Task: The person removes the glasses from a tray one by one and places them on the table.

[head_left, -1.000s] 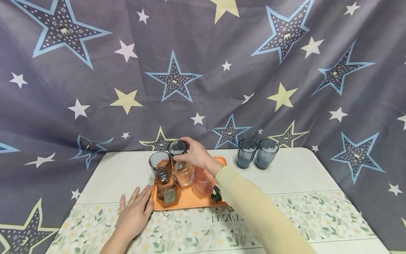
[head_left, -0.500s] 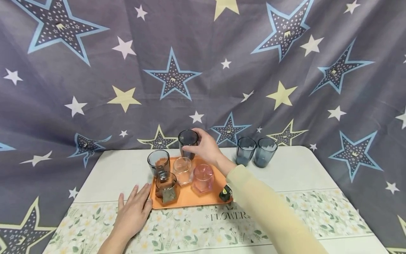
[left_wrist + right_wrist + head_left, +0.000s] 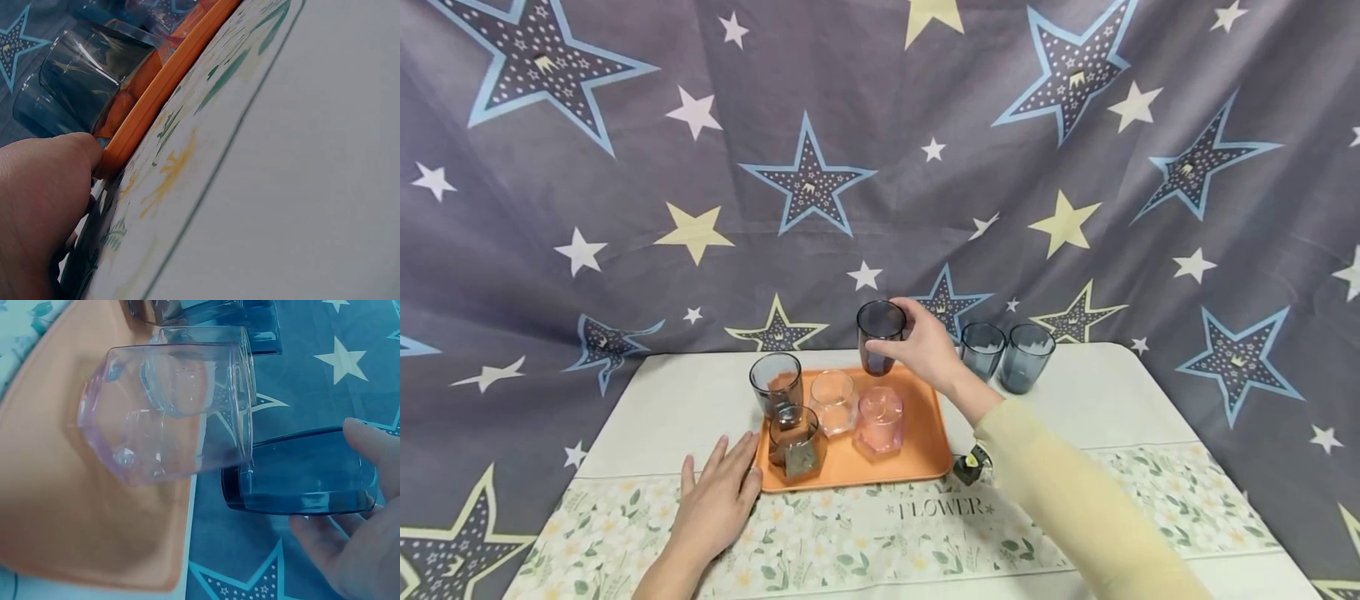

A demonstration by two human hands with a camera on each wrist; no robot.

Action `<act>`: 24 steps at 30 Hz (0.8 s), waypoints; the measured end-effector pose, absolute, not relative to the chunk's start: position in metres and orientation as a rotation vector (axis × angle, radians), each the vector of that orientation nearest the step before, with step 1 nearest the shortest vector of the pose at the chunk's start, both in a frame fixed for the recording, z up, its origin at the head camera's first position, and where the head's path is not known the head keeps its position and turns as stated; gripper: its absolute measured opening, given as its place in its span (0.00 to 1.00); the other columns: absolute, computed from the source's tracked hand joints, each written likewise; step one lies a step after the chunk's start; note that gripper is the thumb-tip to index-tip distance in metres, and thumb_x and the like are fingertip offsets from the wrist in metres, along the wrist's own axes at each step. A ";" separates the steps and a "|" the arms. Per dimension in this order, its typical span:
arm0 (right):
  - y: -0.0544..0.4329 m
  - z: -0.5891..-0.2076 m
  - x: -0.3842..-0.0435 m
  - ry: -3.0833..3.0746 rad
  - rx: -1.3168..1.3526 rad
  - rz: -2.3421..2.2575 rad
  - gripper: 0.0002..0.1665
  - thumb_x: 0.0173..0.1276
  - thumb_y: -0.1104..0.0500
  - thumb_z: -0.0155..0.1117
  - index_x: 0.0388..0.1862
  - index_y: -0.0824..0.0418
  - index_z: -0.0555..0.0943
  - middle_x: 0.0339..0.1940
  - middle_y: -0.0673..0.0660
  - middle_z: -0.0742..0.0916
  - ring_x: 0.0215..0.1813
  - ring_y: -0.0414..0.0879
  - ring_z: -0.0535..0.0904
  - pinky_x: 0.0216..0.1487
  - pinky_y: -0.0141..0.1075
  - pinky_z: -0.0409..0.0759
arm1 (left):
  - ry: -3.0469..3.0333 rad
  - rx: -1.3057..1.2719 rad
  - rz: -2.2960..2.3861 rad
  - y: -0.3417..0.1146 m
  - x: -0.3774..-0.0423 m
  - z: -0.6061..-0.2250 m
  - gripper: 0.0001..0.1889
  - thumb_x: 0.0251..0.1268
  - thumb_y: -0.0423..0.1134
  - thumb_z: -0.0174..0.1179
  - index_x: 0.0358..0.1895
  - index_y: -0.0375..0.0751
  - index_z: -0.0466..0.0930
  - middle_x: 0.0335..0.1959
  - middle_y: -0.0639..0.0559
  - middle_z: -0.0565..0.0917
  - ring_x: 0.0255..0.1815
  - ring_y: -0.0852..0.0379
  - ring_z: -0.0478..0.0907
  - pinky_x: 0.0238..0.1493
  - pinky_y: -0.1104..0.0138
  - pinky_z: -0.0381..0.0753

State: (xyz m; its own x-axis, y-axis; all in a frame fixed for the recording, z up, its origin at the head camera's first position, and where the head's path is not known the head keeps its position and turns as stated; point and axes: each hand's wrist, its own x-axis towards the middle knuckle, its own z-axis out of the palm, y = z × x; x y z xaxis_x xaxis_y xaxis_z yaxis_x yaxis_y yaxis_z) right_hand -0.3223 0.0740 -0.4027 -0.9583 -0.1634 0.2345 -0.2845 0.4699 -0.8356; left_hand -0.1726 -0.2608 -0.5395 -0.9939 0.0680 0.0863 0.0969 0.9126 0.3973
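- the right hand (image 3: 931,348) is closed round a dark blue glass (image 3: 873,330), thumb on one side and fingers on the opposite side, so the grip is only as wide as the glass
- that glass stands upright in the grip, mouth up, its thick base pointing away from the palm in the right wrist view
- below and just in front of the grip lies the orange tray (image 3: 922,433); the base of the held glass overlaps its back edge in the head view, and in the right wrist view the glass shows beyond that edge
- nearer the person than the grip stands a pink glass (image 3: 880,427), with a clear glass (image 3: 832,407) to its left, both on the tray
- farther left of the grip are a blue-grey glass (image 3: 775,383) and, in front of it, a smoky brown glass (image 3: 797,448)
- to the right of the grip, off the tray, stand one blue glass (image 3: 982,348) and a second blue glass (image 3: 1028,360) close beside it
- the left hand (image 3: 717,504), well left of that grip and nearer the person, lies with fingers extended at the tray's front left corner, holding nothing
- behind the grip hangs a star-patterned cloth (image 3: 895,225)
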 end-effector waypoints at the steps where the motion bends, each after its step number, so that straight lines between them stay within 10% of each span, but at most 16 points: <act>1: 0.077 -0.401 -0.320 -2.585 0.395 1.504 0.47 0.64 0.52 0.89 0.78 0.58 0.76 0.61 0.56 0.88 0.61 0.52 0.86 0.62 0.48 0.84 | -2.997 -0.135 -0.630 -0.261 -0.173 -0.539 0.31 0.93 0.51 0.47 0.87 0.39 0.65 0.85 0.41 0.69 0.88 0.29 0.54 0.80 0.24 0.32; 24: 0.142 -0.399 -0.280 -2.659 0.293 1.416 0.54 0.62 0.49 0.90 0.82 0.56 0.74 0.65 0.57 0.87 0.65 0.55 0.84 0.58 0.49 0.84 | -2.991 -0.135 -0.634 -0.263 -0.174 -0.540 0.31 0.93 0.51 0.45 0.87 0.39 0.65 0.85 0.41 0.68 0.88 0.29 0.53 0.81 0.25 0.30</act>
